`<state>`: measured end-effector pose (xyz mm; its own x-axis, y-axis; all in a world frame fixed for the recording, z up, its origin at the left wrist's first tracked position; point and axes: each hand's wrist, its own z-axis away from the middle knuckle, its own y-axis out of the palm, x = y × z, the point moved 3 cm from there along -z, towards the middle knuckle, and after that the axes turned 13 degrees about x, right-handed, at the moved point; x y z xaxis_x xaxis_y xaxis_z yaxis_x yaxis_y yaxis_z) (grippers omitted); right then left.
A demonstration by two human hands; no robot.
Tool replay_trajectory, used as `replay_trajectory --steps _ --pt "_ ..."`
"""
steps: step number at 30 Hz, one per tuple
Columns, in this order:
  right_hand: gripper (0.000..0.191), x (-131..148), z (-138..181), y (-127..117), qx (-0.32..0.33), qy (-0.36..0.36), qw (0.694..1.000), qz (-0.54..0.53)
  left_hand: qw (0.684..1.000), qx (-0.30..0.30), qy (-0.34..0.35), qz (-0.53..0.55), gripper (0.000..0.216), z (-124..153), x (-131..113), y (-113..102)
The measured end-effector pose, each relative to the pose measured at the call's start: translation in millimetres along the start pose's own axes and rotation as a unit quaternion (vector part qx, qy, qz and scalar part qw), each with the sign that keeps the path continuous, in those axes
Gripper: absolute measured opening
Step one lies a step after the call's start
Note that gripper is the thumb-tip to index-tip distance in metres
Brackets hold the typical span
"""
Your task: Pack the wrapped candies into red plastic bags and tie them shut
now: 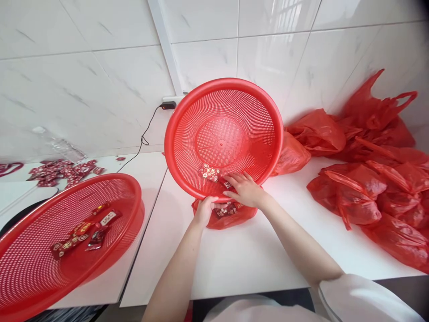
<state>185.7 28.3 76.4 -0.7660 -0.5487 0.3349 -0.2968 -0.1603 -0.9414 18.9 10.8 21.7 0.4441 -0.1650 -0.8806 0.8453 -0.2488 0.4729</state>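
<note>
A round red plastic basket (221,96) is tilted toward me, its rim just above the mouth of a red plastic bag (231,222). Inside the basket lies a patterned red packet (210,172); a smaller dark red packet (226,183) is partly under my right hand (247,190). That hand reaches over the lower rim with fingers stretched out, touching the small packet. My left hand (203,212) is closed at the left edge of the bag's mouth, thumb against the basket rim. Several red packets (228,209) show in the bag. The left fingertips are partly hidden.
At left, another red basket (132,197) holds several packets (80,230). Behind it are a pile of red packets (60,172) and a clear bottle (63,145). Filled red bags (358,192) crowd the right side. A black cable (143,138) runs from a wall plug (168,105).
</note>
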Motion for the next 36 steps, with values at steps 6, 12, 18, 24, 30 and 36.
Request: replay_trajectory --steps 6,12,18,24,30,36 --pt "0.046 -2 -2 2 0.031 0.012 0.999 -0.01 1.0 -0.011 -0.01 -0.004 0.026 -2 1 -4" --pt "0.042 -3 -2 -4 0.02 -0.01 0.999 -0.039 1.0 -0.015 -0.015 0.009 0.03 -2 1 -2" --pt "0.041 -4 6 -21 -0.012 -0.047 0.987 -0.152 1.0 -0.024 0.001 0.004 0.038 -2 -11 -3" --pt "0.039 -5 16 -39 -0.015 -0.091 0.979 -0.179 0.998 -0.05 0.037 0.01 0.023 -4 -22 -17" --pt "0.028 -6 15 -40 -0.095 -0.08 0.979 -0.159 0.998 -0.049 0.028 0.013 0.02 -4 -20 -18" --pt "0.03 1 9 -32 -0.109 -0.085 0.981 -0.139 1.0 0.001 -0.003 0.013 0.033 -1 -11 -2"
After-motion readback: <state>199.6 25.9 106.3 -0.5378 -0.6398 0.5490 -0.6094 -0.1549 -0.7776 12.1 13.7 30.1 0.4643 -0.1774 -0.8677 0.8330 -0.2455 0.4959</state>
